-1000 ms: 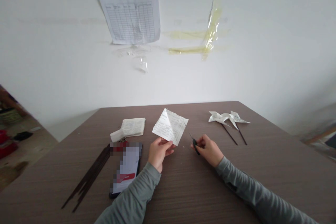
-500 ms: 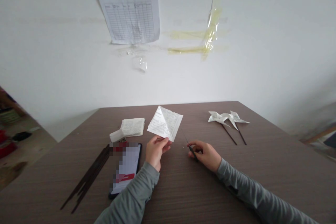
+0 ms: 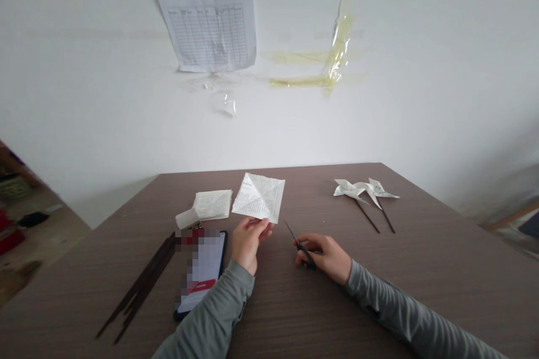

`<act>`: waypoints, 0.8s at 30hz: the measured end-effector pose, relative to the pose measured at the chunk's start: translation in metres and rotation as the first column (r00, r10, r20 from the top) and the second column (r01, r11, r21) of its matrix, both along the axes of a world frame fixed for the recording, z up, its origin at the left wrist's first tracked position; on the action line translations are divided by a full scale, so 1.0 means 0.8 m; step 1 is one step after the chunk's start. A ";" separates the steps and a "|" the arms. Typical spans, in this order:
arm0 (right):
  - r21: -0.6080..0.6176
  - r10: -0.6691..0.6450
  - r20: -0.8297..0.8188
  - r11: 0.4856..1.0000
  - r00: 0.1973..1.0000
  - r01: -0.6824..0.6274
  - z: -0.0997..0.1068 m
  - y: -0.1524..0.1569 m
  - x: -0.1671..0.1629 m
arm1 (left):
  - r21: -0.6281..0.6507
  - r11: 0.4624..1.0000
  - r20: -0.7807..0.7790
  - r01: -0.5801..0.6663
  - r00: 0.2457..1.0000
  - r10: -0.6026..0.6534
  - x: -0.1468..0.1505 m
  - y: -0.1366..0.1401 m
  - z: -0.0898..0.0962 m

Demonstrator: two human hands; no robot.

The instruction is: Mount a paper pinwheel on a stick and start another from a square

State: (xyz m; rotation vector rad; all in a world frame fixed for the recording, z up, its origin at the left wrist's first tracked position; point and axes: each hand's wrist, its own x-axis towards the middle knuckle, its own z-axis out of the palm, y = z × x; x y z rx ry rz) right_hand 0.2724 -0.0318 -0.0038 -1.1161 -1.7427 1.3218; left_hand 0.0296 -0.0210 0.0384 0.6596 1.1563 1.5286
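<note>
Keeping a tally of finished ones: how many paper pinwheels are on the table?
2. Both lie at the table's far right: left pinwheel, right pinwheel, heads touching, dark sticks pointing toward the person.

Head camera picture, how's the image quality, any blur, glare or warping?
Head view: soft, even light with only faint shadows and no glare on the table. Wide-angle warping bends the table edges outward. The phone screen is pixelated. The printed paper square in the left hand is too soft to read, and the scissors in the right hand look thin and slightly blurred.
</note>
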 end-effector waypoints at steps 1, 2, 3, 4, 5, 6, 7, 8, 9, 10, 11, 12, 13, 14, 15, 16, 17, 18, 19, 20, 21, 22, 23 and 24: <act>-0.007 0.006 -0.003 1.000 1.000 -0.006 0.000 0.000 -0.001 | 0.000 1.000 0.000 0.003 1.000 -0.003 0.000 0.000 0.001; -0.014 0.011 -0.006 1.000 1.000 -0.011 0.001 -0.001 -0.002 | 0.001 1.000 -0.001 0.005 1.000 -0.005 0.000 -0.001 0.001; -0.022 0.016 -0.009 1.000 1.000 -0.016 0.001 -0.001 -0.002 | 0.002 1.000 -0.002 0.009 1.000 -0.009 0.000 -0.001 0.001; -0.032 0.021 -0.013 0.999 1.000 -0.022 0.001 -0.002 -0.003 | 0.002 1.000 -0.006 0.011 1.000 -0.011 0.000 -0.001 0.002; -0.042 0.026 -0.019 0.999 0.999 -0.027 0.001 -0.002 -0.004 | 0.002 1.000 -0.014 0.013 1.000 -0.013 0.000 -0.001 0.002; -0.051 0.030 -0.024 0.998 0.999 -0.032 0.001 -0.003 -0.005 | 0.001 1.000 -0.023 0.016 1.000 -0.016 0.001 -0.002 0.002; -0.056 0.032 -0.029 0.998 0.999 -0.033 0.000 -0.003 -0.006 | 0.001 1.000 -0.032 0.018 0.999 -0.018 0.001 -0.002 0.001; -0.058 0.033 -0.032 0.998 0.999 -0.035 -0.001 -0.004 -0.007 | 0.004 1.000 -0.038 0.021 0.999 -0.020 0.001 -0.002 0.001; -0.058 0.035 -0.033 0.998 0.999 -0.037 -0.001 -0.004 -0.007 | 0.008 1.000 -0.041 0.023 0.999 -0.023 0.001 -0.002 0.000; -0.057 0.037 -0.033 0.998 0.999 -0.039 -0.002 -0.005 -0.008 | 0.012 1.000 -0.040 0.025 0.999 -0.024 0.001 -0.002 0.000; -0.056 0.040 -0.032 0.998 0.999 -0.041 -0.002 -0.005 -0.008 | 0.015 1.000 -0.039 0.025 0.999 -0.024 0.001 -0.002 -0.001; -0.054 0.041 -0.030 0.998 0.999 -0.042 -0.003 -0.005 -0.009 | 0.016 1.000 -0.040 0.024 0.999 -0.024 0.001 -0.001 -0.002; -0.053 0.040 -0.027 0.998 0.999 -0.042 -0.003 -0.005 -0.009 | 0.017 1.000 -0.044 0.025 0.999 -0.025 0.001 -0.001 -0.002; -0.051 0.039 -0.025 0.998 0.999 -0.040 -0.003 -0.005 -0.009 | 0.017 0.999 -0.049 0.027 0.998 -0.026 0.001 -0.001 -0.003; -0.049 0.037 -0.022 0.998 0.999 -0.038 -0.003 -0.004 -0.010 | 0.019 0.999 -0.053 0.029 0.998 -0.028 0.000 -0.001 -0.004; -0.046 0.034 -0.021 0.998 0.999 -0.035 -0.003 -0.004 -0.010 | 0.023 0.999 -0.055 0.032 0.998 -0.031 0.000 -0.001 -0.004; -0.045 0.034 -0.020 0.998 0.999 -0.035 -0.002 -0.005 -0.010 | 0.029 0.999 -0.055 0.036 0.998 -0.034 0.000 -0.001 -0.005; -0.045 0.035 -0.020 0.998 0.999 -0.036 -0.002 -0.005 -0.010 | 0.034 0.999 -0.052 0.038 0.998 -0.036 -0.001 -0.001 -0.005; -0.046 0.036 -0.022 0.998 0.999 -0.037 -0.002 -0.005 -0.011 | 0.038 0.999 -0.047 0.039 0.998 -0.038 -0.001 -0.001 -0.005; -0.048 0.038 -0.024 0.998 0.999 -0.039 -0.002 -0.005 -0.011 | 0.039 0.998 -0.043 0.040 0.998 -0.039 -0.001 -0.001 -0.005; -0.051 0.040 -0.028 0.998 0.999 -0.042 -0.003 -0.005 -0.011 | 0.039 0.998 -0.040 0.042 0.998 -0.040 -0.001 -0.001 -0.005; -0.051 0.036 -0.036 0.998 0.999 -0.038 -0.003 -0.005 -0.012 | 0.036 0.998 -0.038 0.042 0.998 -0.040 -0.001 -0.001 -0.005; -0.051 0.031 -0.046 0.998 0.998 -0.034 -0.004 -0.006 -0.012 | 0.034 0.999 -0.035 0.040 0.999 -0.039 -0.001 -0.001 -0.005; -0.051 0.029 -0.056 0.998 0.998 -0.032 -0.004 -0.005 -0.012 | 0.034 0.999 -0.031 0.037 0.999 -0.036 0.000 -0.001 -0.004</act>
